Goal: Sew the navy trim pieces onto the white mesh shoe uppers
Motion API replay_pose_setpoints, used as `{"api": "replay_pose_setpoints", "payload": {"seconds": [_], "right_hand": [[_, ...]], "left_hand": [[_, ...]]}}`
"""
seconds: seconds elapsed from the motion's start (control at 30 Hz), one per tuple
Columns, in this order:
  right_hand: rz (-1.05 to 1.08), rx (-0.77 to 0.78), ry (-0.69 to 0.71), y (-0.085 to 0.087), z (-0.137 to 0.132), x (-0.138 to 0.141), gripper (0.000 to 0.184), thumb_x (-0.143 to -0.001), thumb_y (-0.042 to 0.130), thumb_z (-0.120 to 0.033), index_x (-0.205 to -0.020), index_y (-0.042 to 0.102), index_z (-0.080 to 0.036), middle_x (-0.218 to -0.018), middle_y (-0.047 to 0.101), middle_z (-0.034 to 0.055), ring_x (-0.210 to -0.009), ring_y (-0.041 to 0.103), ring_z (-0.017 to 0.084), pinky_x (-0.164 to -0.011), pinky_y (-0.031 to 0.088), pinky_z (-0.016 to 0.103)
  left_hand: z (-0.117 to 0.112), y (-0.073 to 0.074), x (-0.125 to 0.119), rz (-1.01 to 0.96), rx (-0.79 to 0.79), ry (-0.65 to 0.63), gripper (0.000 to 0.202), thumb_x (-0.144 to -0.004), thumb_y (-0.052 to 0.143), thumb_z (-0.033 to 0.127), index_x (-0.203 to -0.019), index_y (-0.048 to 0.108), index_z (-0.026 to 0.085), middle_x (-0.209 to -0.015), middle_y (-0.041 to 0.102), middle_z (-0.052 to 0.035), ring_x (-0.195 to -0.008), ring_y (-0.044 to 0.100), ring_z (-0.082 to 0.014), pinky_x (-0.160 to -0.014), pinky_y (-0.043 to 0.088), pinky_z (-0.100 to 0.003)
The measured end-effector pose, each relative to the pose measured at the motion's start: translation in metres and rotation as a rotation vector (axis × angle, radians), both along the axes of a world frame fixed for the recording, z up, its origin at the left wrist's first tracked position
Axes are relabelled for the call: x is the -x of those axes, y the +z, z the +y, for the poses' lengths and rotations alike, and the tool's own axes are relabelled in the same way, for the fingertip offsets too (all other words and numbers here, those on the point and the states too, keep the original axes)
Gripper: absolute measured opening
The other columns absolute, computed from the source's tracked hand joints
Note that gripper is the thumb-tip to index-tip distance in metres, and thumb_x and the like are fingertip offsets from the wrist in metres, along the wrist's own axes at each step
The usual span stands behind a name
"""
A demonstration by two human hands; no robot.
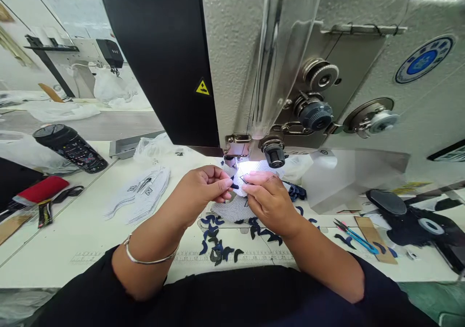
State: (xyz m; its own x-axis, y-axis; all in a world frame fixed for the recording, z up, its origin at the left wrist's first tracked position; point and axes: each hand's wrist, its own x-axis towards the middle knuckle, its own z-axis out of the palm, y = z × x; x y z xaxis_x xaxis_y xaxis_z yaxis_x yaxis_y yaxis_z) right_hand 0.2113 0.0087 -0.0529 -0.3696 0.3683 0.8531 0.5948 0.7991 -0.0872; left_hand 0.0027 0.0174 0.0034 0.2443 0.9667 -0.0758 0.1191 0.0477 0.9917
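My left hand [207,187] is closed in a pinch, with a small dark curved fabric piece [234,185] between thumb and forefinger. Just across from it, my right hand [271,200] has its fingers pressed together over a white textured fabric panel [232,210]; whatever its fingertips grip is hidden. The panel lies beneath both hands under the lit head of a sewing machine [236,65], with black printed marks partly showing. Several loose navy and black curved pieces [216,242] are scattered on the table in front of the panel.
Stacked white fabric panels [145,194] lie at left, near a dark tumbler [70,147] and a red pouch [43,190]. Blue thread snips [358,237] rest at right beside a brown cardboard strip [376,242]. A ruler scale [254,257] runs along the table's front.
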Motion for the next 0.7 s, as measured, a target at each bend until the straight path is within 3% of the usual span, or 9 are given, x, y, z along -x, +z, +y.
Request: {"api": "replay_pose_setpoints", "payload": {"seconds": [0.13,0.27,0.47,0.57,0.7], "right_hand": [[0.006,0.002,0.007,-0.002,0.001,0.0,0.031,-0.086,0.061,-0.002,-0.111,0.064,-0.02,-0.114,0.07,0.0092,-0.111,0.063,0.023,-0.096,0.054,0.044],[0.023,0.005,0.012,-0.003,0.002,0.001,0.031,-0.085,0.063,-0.002,-0.11,0.064,-0.02,-0.113,0.07,0.0091,-0.111,0.063,0.024,-0.096,0.054,0.044],[0.031,0.0,0.016,-0.004,0.003,0.002,0.031,-0.085,0.062,-0.002,-0.11,0.063,-0.021,-0.113,0.07,0.0087,-0.109,0.064,0.024,-0.095,0.055,0.045],[0.034,0.005,0.012,-0.004,0.003,0.001,0.032,-0.085,0.061,-0.003,-0.11,0.063,-0.022,-0.114,0.07,0.0082,-0.111,0.063,0.024,-0.095,0.055,0.046],[0.044,0.021,0.022,-0.004,0.001,0.001,0.035,-0.084,0.06,-0.002,-0.112,0.063,-0.023,-0.113,0.069,0.0076,-0.113,0.063,0.024,-0.098,0.054,0.046]], "left_hand": [[0.003,-0.002,-0.002,0.09,-0.066,0.01,0.029,-0.079,0.076,0.044,-0.085,0.067,0.018,-0.075,0.067,-0.0017,-0.068,0.065,-0.0154,-0.063,0.052,-0.028],[0.007,-0.002,0.0,0.318,-0.228,0.065,0.027,-0.079,0.074,0.047,-0.084,0.07,0.02,-0.078,0.065,-0.0006,-0.066,0.056,-0.0134,-0.063,0.045,-0.029],[0.013,-0.004,0.0,0.315,-0.329,0.128,0.023,-0.073,0.077,0.041,-0.08,0.071,0.021,-0.106,0.067,-0.005,-0.097,0.06,-0.0209,-0.083,0.045,-0.033],[0.014,-0.006,-0.001,0.234,-0.241,0.078,0.026,-0.072,0.077,0.042,-0.084,0.07,0.02,-0.089,0.067,-0.0036,-0.079,0.059,-0.0178,-0.07,0.045,-0.031],[0.013,-0.006,-0.003,0.173,-0.224,0.082,0.023,-0.069,0.077,0.04,-0.076,0.068,0.019,-0.072,0.062,-0.0012,-0.064,0.052,-0.0146,-0.059,0.042,-0.028]]}}
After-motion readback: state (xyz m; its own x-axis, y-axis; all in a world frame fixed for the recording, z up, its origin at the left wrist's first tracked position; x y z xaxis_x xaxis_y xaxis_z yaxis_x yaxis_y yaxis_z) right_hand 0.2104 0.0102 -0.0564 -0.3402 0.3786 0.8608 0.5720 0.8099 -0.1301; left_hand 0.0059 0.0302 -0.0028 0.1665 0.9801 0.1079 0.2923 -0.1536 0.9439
